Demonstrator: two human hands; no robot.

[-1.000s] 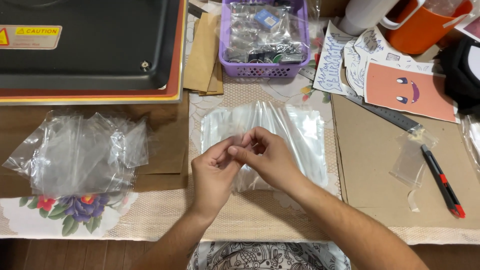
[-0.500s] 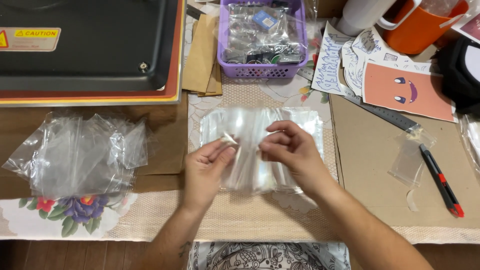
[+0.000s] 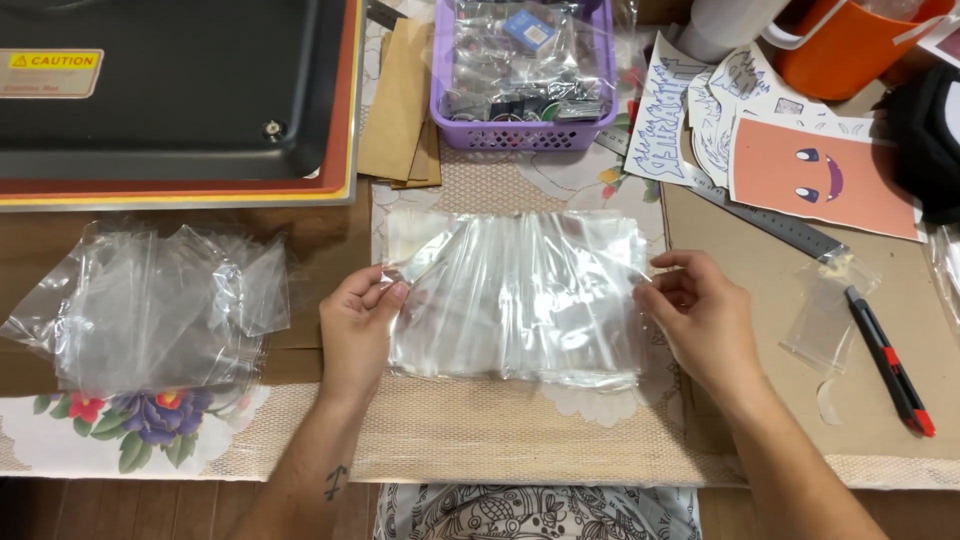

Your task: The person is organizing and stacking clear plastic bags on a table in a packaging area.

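A stack of clear plastic bags [image 3: 520, 295] lies spread out flat on the woven table mat [image 3: 480, 440] in front of me. My left hand [image 3: 358, 325] pinches its left edge between thumb and fingers. My right hand [image 3: 700, 315] pinches the right edge. The two hands are wide apart and the plastic is stretched between them.
A loose pile of clear bags [image 3: 150, 305] lies at the left. A black heat press [image 3: 170, 90] fills the far left. A purple basket [image 3: 525, 125] stands at the back, with brown envelopes [image 3: 400, 100] beside it. Paper cut-outs [image 3: 800, 160], a metal ruler [image 3: 770, 220], a small bag [image 3: 825, 315] and a red-black cutter [image 3: 890, 360] lie at the right.
My hands were together at the middle of the plastic. They have moved apart to its left and right edges, spreading the bags out flat.
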